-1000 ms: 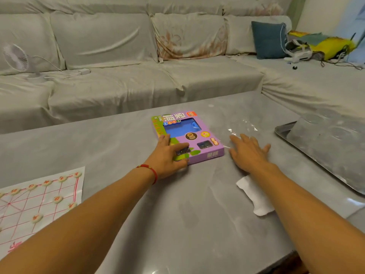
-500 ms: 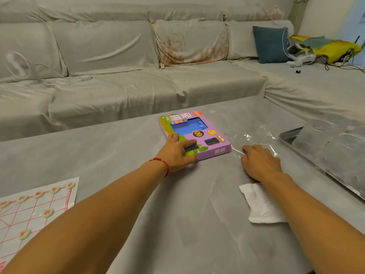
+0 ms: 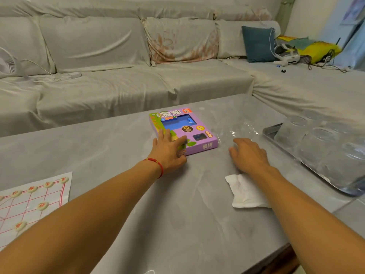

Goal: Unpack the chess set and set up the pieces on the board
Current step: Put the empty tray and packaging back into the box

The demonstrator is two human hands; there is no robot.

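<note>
We look across a living room where a long sofa (image 3: 122, 76) under pale grey covers wraps the far and right sides of a grey marble-patterned table (image 3: 177, 214). On the sofa beyond the table's far right corner lie a dark teal cushion (image 3: 256, 44), a white headset (image 3: 286, 55) and a yellow bundle of cloth (image 3: 318, 49); a small white fan (image 3: 7, 63) stands on the seat past the table's far left. A metal tray (image 3: 270, 133) holding clear, blurred glassware sits at the table's right edge. At the table's near left corner a white paper board (image 3: 57, 196) with red lines carries round cream pieces (image 3: 42, 205). The purple chess set box (image 3: 205, 141), still closed, lies flat near the middle of the table's far side, with crumpled clear plastic wrap (image 3: 243, 127) just to its right. A folded white tissue (image 3: 245, 192) lies on the table nearer us, partly under our right forearm. Our left hand (image 3: 169, 153), a red string bracelet (image 3: 156, 165) at the wrist, presses loosely spread fingers on the box's near left corner. Our right hand (image 3: 248, 155) hovers or rests beside the box, fingers loosely curled and holding nothing.
</note>
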